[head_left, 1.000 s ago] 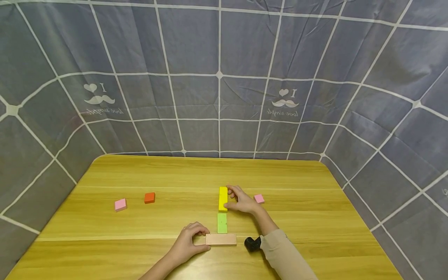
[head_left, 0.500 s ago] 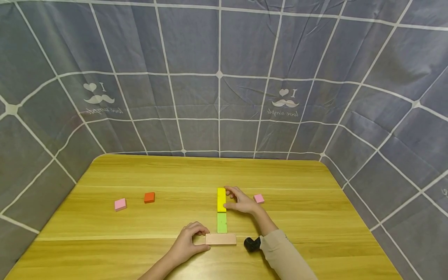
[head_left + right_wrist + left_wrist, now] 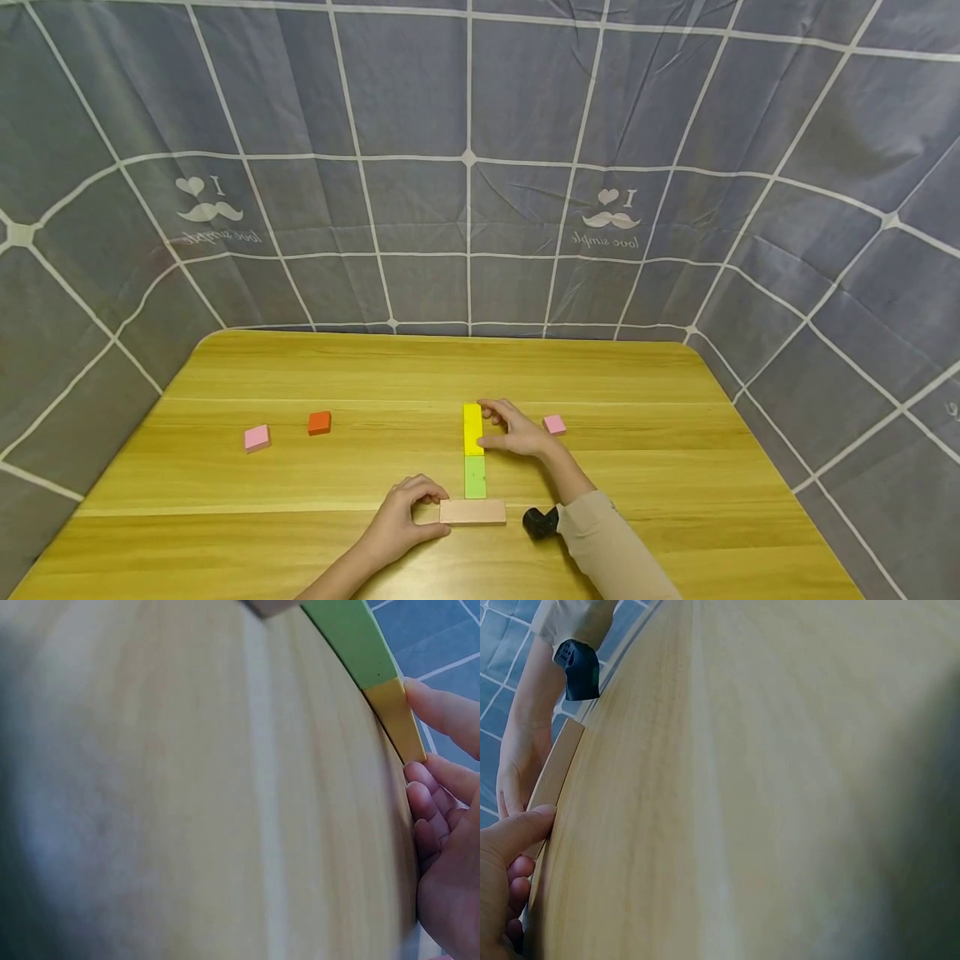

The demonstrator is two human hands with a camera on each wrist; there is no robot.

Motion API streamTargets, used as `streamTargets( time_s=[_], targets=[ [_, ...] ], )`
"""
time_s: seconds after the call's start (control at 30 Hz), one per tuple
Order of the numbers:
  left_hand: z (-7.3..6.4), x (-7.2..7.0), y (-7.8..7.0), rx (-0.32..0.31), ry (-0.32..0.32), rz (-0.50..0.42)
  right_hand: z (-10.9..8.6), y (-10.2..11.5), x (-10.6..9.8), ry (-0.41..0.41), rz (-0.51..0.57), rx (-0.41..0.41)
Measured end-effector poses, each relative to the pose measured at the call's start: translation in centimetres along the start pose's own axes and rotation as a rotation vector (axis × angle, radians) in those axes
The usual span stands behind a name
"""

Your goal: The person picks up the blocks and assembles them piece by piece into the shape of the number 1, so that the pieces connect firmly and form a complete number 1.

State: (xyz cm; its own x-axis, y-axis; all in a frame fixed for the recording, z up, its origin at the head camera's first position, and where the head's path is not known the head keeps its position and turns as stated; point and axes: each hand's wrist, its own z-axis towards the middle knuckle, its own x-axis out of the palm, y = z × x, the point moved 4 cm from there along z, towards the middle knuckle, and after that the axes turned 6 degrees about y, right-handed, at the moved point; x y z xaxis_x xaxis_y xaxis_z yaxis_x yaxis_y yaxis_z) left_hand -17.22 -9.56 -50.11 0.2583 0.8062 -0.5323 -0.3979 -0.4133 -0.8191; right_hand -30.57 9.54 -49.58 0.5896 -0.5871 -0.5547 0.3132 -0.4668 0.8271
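Observation:
A plain wooden block point(image 3: 474, 512) lies crosswise near the front of the table. My left hand point(image 3: 403, 518) pinches its left end, thumb on the near side and fingers on the far side. Beyond it a light green block point(image 3: 475, 477) lies lengthwise, meeting the plain block's far side. A yellow block point(image 3: 471, 427) continues that line away from me, its near end against the green one in the right wrist view point(image 3: 397, 716). My right hand point(image 3: 521, 432) holds the yellow block from the right, thumb near its close end and index finger at its far end.
On the wooden table point(image 3: 360, 375), a pink block point(image 3: 554, 425) lies just right of the right hand. Farther left are an orange-red block point(image 3: 319, 422) and another pink block point(image 3: 257, 437). A black device point(image 3: 540, 523) sits at the right sleeve's cuff. A grey checked curtain point(image 3: 420, 208) surrounds the table.
The right hand has drawn the yellow block slightly left and toward me, closing the small gap to the green block. My left hand and the plain block have stayed put.

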Motion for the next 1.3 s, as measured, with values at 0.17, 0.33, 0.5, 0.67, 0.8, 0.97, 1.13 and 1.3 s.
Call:
streamTargets(
  time_s=[0.17, 0.33, 0.5, 0.67, 0.8, 0.97, 1.13, 1.3],
  targets=[
    [0.1, 0.1, 0.2, 0.005, -0.009, 0.022, -0.9, 2.3, -0.3, -0.004, 0.022, -0.043],
    [0.1, 0.1, 0.3, 0.013, -0.016, 0.023, -1.5, 3.8, -0.7, 0.013, 0.044, -0.031],
    [0.2, 0.1, 0.2, 0.006, -0.008, 0.019, -0.6, 1.5, -0.4, -0.008, 0.018, -0.034],
    [0.2, 0.1, 0.2, 0.004, -0.011, 0.019, -0.4, 1.0, -0.5, -0.006, 0.033, -0.028],
    [0.3, 0.0, 0.1, 0.005, -0.016, 0.018, 0.1, -0.1, -0.4, -0.008, 0.04, -0.001],
    [0.4, 0.0, 0.1, 0.003, -0.018, 0.019, 0.1, 0.0, -0.4, -0.01, 0.037, -0.007],
    [0.3, 0.0, 0.1, 0.001, -0.016, 0.014, 0.1, 0.0, -0.5, -0.007, 0.039, -0.005],
    [0.2, 0.0, 0.0, -0.006, -0.005, -0.005, 0.0, -0.2, -0.4, -0.002, 0.062, 0.003]
  ],
)
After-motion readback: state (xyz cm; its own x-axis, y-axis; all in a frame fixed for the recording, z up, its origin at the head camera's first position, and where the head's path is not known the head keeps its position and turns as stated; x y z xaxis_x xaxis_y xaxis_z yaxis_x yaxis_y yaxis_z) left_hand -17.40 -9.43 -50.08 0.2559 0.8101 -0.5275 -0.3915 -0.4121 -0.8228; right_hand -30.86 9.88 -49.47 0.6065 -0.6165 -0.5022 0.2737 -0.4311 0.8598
